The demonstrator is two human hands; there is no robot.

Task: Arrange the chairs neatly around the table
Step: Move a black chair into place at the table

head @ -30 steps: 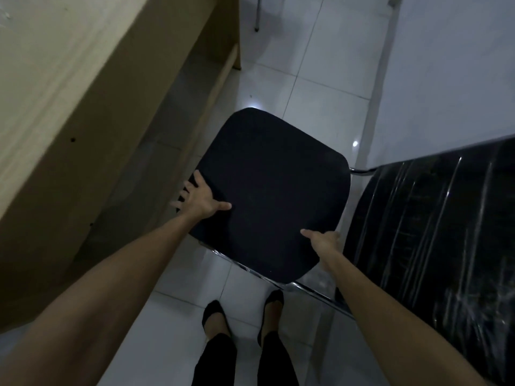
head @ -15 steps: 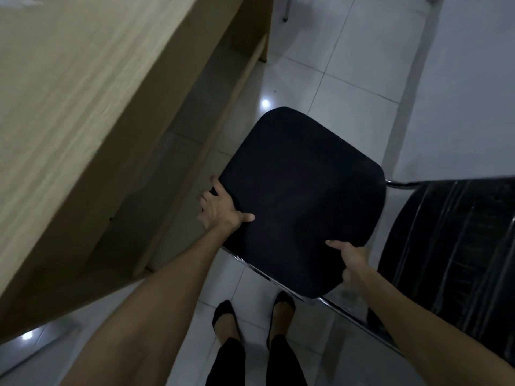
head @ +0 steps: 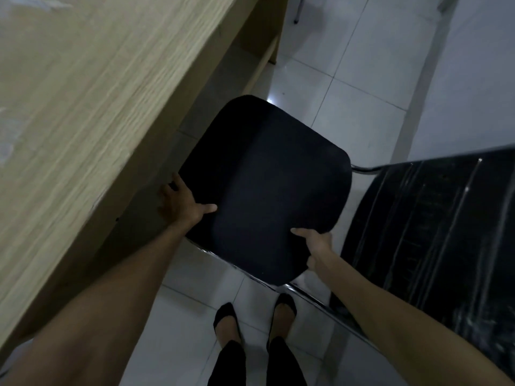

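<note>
A chair with a black fabric seat and a chrome frame stands on the white tiles beside the wooden table. The seat's left part lies under the table's edge. My left hand grips the seat's left rim, thumb on top. My right hand grips the near right corner of the seat, fingers curled beneath. A second black chair, its glossy back streaked with scratches, stands right beside it on the right.
My two feet in dark shoes stand just behind the chair. A white wall runs along the right. Another chair leg shows at the top. The table's wooden side panel stands ahead.
The black seat has moved left toward the table, and its left edge now sits under the tabletop. Both hands keep their hold on it.
</note>
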